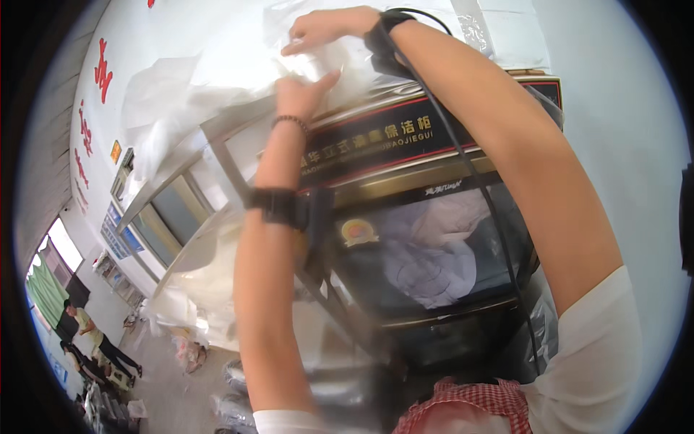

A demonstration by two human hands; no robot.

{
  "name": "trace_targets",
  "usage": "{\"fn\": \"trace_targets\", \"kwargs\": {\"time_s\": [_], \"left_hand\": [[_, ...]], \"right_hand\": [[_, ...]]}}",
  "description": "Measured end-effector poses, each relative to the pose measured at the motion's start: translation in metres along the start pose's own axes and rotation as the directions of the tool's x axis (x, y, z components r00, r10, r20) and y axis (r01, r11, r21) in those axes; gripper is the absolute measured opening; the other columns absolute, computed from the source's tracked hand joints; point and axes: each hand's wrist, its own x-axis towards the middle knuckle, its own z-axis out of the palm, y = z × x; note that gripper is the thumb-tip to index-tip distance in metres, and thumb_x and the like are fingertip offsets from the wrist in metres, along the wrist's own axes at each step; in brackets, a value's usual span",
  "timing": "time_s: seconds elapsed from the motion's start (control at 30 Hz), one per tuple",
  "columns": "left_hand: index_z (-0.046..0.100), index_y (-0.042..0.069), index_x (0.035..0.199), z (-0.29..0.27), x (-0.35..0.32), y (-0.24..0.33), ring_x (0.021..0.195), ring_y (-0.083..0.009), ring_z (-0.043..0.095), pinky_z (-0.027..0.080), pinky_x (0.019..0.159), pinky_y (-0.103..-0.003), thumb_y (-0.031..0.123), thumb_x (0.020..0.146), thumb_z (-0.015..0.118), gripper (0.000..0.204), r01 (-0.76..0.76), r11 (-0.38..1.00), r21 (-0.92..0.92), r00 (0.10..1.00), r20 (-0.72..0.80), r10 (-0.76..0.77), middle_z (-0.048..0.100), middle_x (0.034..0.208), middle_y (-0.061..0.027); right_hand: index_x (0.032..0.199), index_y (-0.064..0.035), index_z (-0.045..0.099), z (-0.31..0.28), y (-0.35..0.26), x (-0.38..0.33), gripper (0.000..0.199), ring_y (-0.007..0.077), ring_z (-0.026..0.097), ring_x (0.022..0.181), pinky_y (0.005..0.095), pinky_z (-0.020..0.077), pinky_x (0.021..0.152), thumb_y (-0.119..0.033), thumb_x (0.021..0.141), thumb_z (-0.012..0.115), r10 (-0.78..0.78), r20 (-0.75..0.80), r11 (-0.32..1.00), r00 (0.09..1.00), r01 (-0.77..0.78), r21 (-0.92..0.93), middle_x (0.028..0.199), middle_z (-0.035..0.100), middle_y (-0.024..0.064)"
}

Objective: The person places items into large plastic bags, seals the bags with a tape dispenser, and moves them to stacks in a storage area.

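Head view, looking upward along both raised forearms. At the far left, two people (87, 340) stand on the workshop floor beside a window, well apart from the working hands; white bags and bundles (184, 351) lie on the floor near them. Above these, a white wall (130, 43) carries red characters. A loose mass of clear plastic film (217, 79) is heaped on top of a tall glass-fronted cabinet (426, 239), spreading from the cabinet's upper left corner toward the wall. The left hand (302, 92), wearing a bead bracelet at the wrist and a black strap (278, 206) lower on the forearm, is raised against the film at the cabinet's top edge; its fingers are partly curled with the thumb extended, touching the film, though whether they pinch it cannot be told. The right hand (329, 27), higher and just beside the left, lies on the same film with the fingers bent and pressed onto the sheet; a firm grasp cannot be confirmed. A black wrist device (383, 40) with a trailing cable (470, 173) runs down the right forearm. Pale folded sheeting is visible behind the cabinet's dark glass door. At the lower edge, a red-and-white checked cloth (470, 409) meets the white sleeve (600, 362).
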Motion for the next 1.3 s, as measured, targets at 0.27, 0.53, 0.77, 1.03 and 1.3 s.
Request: {"fn": "trace_targets", "kwargs": {"time_s": [0.27, 0.53, 0.77, 1.03, 1.3], "left_hand": [[-0.003, -0.013, 0.142, 0.028, 0.045, -0.022, 0.124, -0.0392, 0.046, 0.043, 0.100, -0.040, 0.059, 0.049, 0.085, 0.148, 0.020, 0.972, 0.232, 0.977, -0.212, 0.030, 0.037, 0.135, -0.0351], [0.021, -0.017, 0.130, 0.022, 0.052, -0.033, 0.118, -0.0389, 0.051, 0.046, 0.096, -0.038, 0.064, 0.051, 0.083, 0.128, -0.082, 0.943, 0.322, 0.995, -0.036, 0.098, 0.043, 0.128, -0.0353], [0.041, -0.020, 0.112, 0.010, 0.055, -0.058, 0.106, -0.0326, 0.059, 0.050, 0.088, -0.034, 0.051, 0.060, 0.085, 0.098, -0.156, 0.987, 0.042, 0.985, -0.060, 0.159, 0.057, 0.112, -0.0304], [0.041, -0.013, 0.125, 0.003, 0.040, -0.028, 0.110, -0.0316, 0.054, 0.049, 0.091, -0.045, 0.022, 0.090, 0.066, 0.055, 0.157, 0.583, -0.797, 0.983, 0.184, -0.014, 0.050, 0.125, -0.0227], [0.050, -0.005, 0.118, 0.004, 0.046, -0.031, 0.104, -0.0297, 0.056, 0.051, 0.084, -0.043, 0.010, 0.085, 0.062, 0.038, 0.332, 0.414, -0.848, 0.943, 0.315, -0.112, 0.054, 0.117, -0.0188]], "right_hand": [[0.110, -0.0089, 0.066, 0.032, -0.008, 0.025, 0.058, 0.0349, 0.063, 0.100, 0.0460, 0.0493, 0.086, -0.057, 0.095, 0.037, 0.166, -0.273, 0.969, 0.947, -0.208, -0.132, 0.107, 0.067, 0.0177], [0.100, -0.0002, 0.067, 0.031, 0.033, 0.012, 0.047, 0.0404, 0.062, 0.094, 0.0466, 0.0492, 0.082, -0.040, 0.093, 0.043, 0.231, -0.313, 0.966, 0.921, -0.255, -0.037, 0.098, 0.066, 0.0246], [0.090, 0.0007, 0.068, 0.012, 0.027, 0.012, 0.050, 0.0398, 0.064, 0.084, 0.0476, 0.0500, 0.078, -0.042, 0.093, 0.043, 0.313, -0.493, 0.944, 0.812, -0.325, 0.064, 0.085, 0.066, 0.0227], [0.099, 0.0001, 0.068, -0.036, 0.046, 0.008, 0.046, 0.0393, 0.063, 0.095, 0.0462, 0.0500, 0.083, -0.039, 0.092, 0.045, 0.224, -0.570, 0.925, 0.790, -0.356, -0.130, 0.102, 0.067, 0.0212], [0.107, 0.0051, 0.061, -0.025, 0.028, -0.034, 0.043, 0.0371, 0.065, 0.085, 0.0444, 0.0519, 0.071, -0.031, 0.095, 0.042, 0.057, -0.491, 0.914, 0.869, -0.243, -0.324, 0.085, 0.066, 0.0230]]}}
